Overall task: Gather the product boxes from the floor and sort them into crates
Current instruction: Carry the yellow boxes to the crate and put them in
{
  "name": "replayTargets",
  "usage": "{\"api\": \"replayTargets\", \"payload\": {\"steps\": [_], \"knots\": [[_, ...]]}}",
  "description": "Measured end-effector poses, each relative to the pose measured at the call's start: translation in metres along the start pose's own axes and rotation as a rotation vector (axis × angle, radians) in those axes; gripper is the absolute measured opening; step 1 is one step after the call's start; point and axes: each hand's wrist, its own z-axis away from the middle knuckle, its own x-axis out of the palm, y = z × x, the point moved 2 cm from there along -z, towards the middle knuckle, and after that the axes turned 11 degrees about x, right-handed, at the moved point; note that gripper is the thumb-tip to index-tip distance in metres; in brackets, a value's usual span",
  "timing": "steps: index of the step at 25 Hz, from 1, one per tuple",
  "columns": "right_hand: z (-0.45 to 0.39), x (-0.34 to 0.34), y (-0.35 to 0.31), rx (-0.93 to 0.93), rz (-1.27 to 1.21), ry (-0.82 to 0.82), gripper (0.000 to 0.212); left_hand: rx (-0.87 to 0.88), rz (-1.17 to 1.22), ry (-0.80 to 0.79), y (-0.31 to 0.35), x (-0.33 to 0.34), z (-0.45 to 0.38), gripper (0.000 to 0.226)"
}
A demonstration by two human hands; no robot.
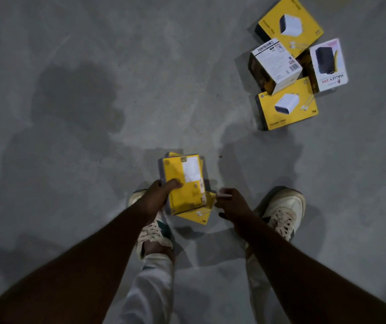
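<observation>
While gripped in the left hand (158, 197), stacked yellow boxes (183, 183) above the shoes (283, 212); right hand (230, 202) just beside, fingers loosely curled, nothing clearly held. Well apart on the concrete floor (93, 90), a cluster: two yellow charger boxes (286, 107), white Portronics box (276, 64), Halley 20K box (328, 65).

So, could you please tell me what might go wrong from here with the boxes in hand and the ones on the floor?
The left hand alone grips the stack of yellow boxes; the lower box sticks out askew and might slip free. The right hand sits beside the stack, not clearly supporting it. The white box leans on its neighbours in the floor pile and could topple when one is lifted.
</observation>
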Motion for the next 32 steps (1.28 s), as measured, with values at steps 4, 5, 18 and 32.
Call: {"api": "replayTargets", "payload": {"steps": [4, 5, 18, 32], "knots": [[-0.022, 0.012, 0.025, -0.030, 0.125, 0.156, 0.021, -0.163, 0.282, 0.011, -0.035, -0.018, 0.008, 0.038], [-0.027, 0.018, 0.029, -0.038, 0.143, 0.129, 0.025, -0.178, 0.308, -0.013, -0.041, -0.016, 0.006, 0.045], [-0.004, -0.022, -0.048, -0.317, -0.296, 0.018, 0.033, -0.025, 0.252, -0.138, 0.027, 0.028, -0.018, 0.047], [0.199, -0.064, -0.216, -0.378, -0.085, -0.327, 0.020, 0.322, 0.149, -0.089, 0.218, 0.098, 0.095, 0.060]]}}
